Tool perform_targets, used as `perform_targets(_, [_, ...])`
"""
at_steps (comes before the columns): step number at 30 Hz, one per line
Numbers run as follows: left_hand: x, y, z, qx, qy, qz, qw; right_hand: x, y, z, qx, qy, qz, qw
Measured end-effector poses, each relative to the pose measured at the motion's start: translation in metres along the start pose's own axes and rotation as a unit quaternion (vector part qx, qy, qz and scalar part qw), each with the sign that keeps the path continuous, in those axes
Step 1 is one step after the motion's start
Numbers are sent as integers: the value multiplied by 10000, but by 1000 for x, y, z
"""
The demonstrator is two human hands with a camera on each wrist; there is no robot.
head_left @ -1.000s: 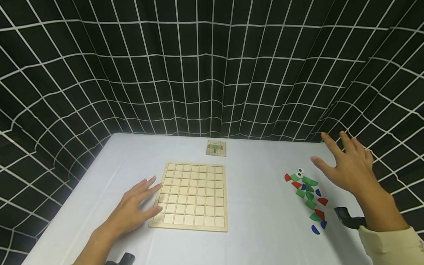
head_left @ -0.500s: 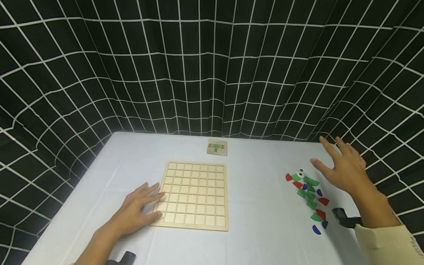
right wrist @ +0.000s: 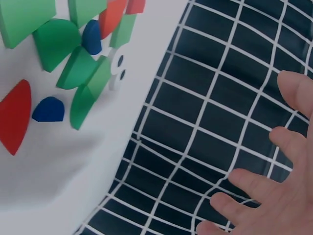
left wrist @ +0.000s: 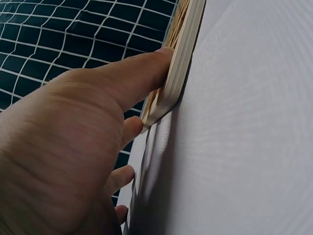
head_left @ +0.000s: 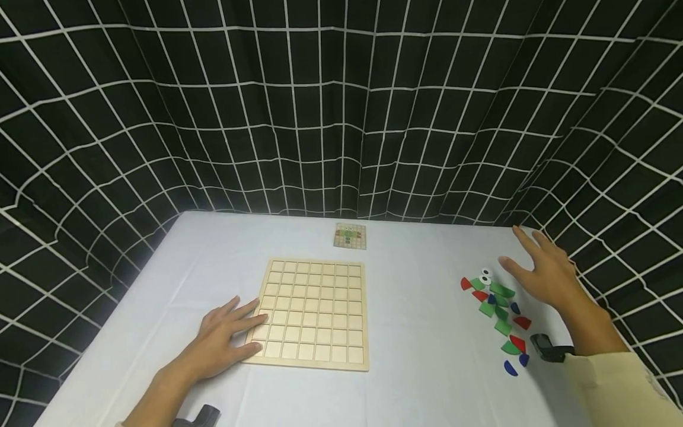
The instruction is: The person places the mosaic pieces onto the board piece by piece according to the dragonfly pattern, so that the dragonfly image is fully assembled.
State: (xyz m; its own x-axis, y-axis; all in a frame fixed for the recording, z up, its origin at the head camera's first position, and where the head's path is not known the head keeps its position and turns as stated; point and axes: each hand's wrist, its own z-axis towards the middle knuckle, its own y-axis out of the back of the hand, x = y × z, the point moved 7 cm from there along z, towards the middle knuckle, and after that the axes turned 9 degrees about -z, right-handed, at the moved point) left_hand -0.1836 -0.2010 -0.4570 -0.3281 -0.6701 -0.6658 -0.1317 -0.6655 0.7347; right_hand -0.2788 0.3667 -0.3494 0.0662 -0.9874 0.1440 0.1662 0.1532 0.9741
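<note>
A square wooden board [head_left: 316,313] with a grid of shallow squares lies on the white table. My left hand [head_left: 221,343] rests at its left side, fingers spread, with thumb and index fingertips on the rim; the left wrist view shows the thumb touching the board's edge [left wrist: 183,61]. To the right lies a loose cluster of flat pieces: green ones [head_left: 503,327], red ones [head_left: 522,322], blue ones [head_left: 510,368] and two white eye discs [head_left: 484,279]. My right hand [head_left: 546,276] hovers beyond them, fingers spread and holding nothing, as the right wrist view also shows.
A small picture card [head_left: 350,236] with a coloured figure on a grid lies behind the board. Black curtains [head_left: 341,107] with white grid lines stand around the table [head_left: 421,332]. Dark wrist mounts [head_left: 549,348] sit at both wrists.
My right hand has come lower and slightly left, nearer the pieces. My left hand has shifted slightly down and right onto the board's edge. The pieces have kept their arrangement.
</note>
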Motion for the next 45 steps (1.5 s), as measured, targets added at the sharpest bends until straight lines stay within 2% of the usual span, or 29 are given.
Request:
perform_targets(10, [-1, -1, -1, -14, -138, -26, 9999, -11, -6, 10, -247, 97, 366, 9990])
perform_targets(14, [-3, -1, -2, -27, -137, -56, 9999, -18, -15, 15, -190, 26, 609, 9980])
perform_targets(18, [-2, -1, -3, -34, -98, -69, 9999, -24, -32, 18, 129, -174, 862, 9960])
perform_targets(24, [0, -2, -4, -51, -34, -80, 9999, -27, -60, 21, 956, -162, 955, 9907])
perform_targets(31, [0, -3, -3, -57, -55, -59, 10000, -30, -79, 17, 1540, -348, 1002, 9823])
perform_targets(39, [-2, -2, -2, -86, -111, -7, 9999, -26, -85, 15, 1593, -346, 919, 9823])
perform_targets(45, [-1, -3, -3, -48, -26, -60, 10000, -24, -93, 15, 1725, -405, 841, 9806])
